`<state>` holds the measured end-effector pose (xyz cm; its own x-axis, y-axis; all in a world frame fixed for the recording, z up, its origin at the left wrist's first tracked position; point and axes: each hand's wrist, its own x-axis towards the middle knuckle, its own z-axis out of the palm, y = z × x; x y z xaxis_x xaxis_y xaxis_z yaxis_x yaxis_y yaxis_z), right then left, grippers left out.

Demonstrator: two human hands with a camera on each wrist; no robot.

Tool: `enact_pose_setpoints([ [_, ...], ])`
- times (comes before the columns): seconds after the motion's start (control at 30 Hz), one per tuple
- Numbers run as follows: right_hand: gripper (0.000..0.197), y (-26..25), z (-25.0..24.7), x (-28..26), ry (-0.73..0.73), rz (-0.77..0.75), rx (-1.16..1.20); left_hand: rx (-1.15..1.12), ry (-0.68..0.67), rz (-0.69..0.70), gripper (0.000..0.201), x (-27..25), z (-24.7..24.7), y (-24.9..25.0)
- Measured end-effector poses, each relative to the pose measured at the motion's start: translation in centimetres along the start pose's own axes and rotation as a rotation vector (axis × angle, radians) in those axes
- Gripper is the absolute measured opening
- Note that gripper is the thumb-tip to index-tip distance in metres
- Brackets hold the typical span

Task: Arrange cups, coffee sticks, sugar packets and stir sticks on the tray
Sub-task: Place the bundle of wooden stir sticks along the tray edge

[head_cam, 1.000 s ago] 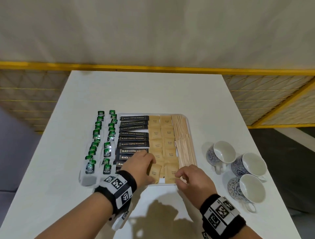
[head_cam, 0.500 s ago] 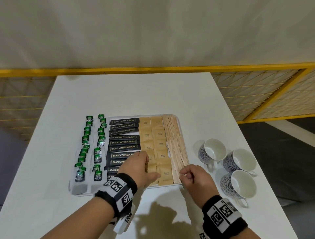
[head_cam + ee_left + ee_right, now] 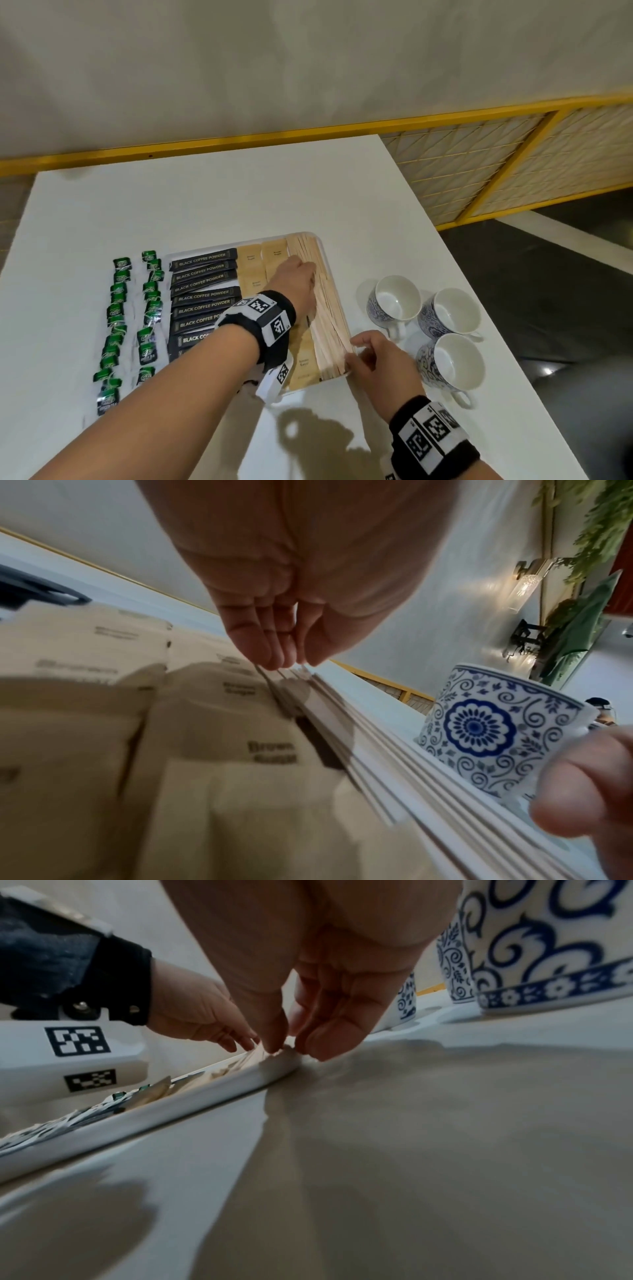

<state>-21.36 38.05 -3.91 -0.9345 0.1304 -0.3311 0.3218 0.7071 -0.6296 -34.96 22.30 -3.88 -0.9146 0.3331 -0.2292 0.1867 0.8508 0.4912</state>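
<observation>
On the white tray (image 3: pixel 212 248) lie rows of black coffee sticks (image 3: pixel 203 294), tan sugar packets (image 3: pixel 251 270) and, along its right side, a fan of wooden stir sticks (image 3: pixel 329 318). My left hand (image 3: pixel 308 274) reaches across the tray. Its straight fingertips (image 3: pixel 274 661) rest on the far part of the stir sticks. At the tray's near right corner (image 3: pixel 274 1069), my right hand (image 3: pixel 352 351) touches the near ends of the sticks with thumb and fingertips (image 3: pixel 322 1047). Three blue-patterned cups (image 3: pixel 397 298) stand on the table, right of the tray.
Two columns of green tea bags (image 3: pixel 118 298) lie left of the coffee sticks. The white table (image 3: pixel 239 192) ends at a yellow-framed railing (image 3: pixel 479 178) behind and to the right. The nearest cup (image 3: pixel 452 363) stands close beside my right hand.
My left hand has moved from the near sugar packets up and right onto the stir sticks. My right hand stays at the sticks' near ends. My head has turned, shifting the view.
</observation>
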Motion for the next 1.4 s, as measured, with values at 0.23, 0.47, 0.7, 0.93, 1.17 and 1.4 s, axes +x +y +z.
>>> enact_pose_setpoints([
  [0.23,0.019,-0.4,0.5,0.0,0.046,0.081,0.014,-0.027,-0.003,-0.005,0.036,0.6,0.3,0.2],
  [0.47,0.022,-0.8,0.6,-0.2,0.124,0.102,0.077,-0.08,-0.004,-0.041,0.04,0.7,0.6,-0.1],
  [0.7,0.023,-0.9,0.6,0.3,0.071,0.13,-0.01,-0.1,0.026,-0.024,0.038,0.6,1.0,-0.3],
  [0.93,0.027,-0.6,0.2,0.3,0.086,0.107,0.054,0.026,-0.048,0.052,0.053,0.9,1.1,-0.1],
  [1.17,0.008,0.3,0.1,-0.2,0.058,0.111,0.142,-0.016,-0.079,0.013,0.05,0.7,1.2,0.3],
  [1.4,0.017,0.1,0.1,-0.4,0.034,0.077,0.146,0.029,-0.071,0.038,0.055,1.1,1.1,0.6],
])
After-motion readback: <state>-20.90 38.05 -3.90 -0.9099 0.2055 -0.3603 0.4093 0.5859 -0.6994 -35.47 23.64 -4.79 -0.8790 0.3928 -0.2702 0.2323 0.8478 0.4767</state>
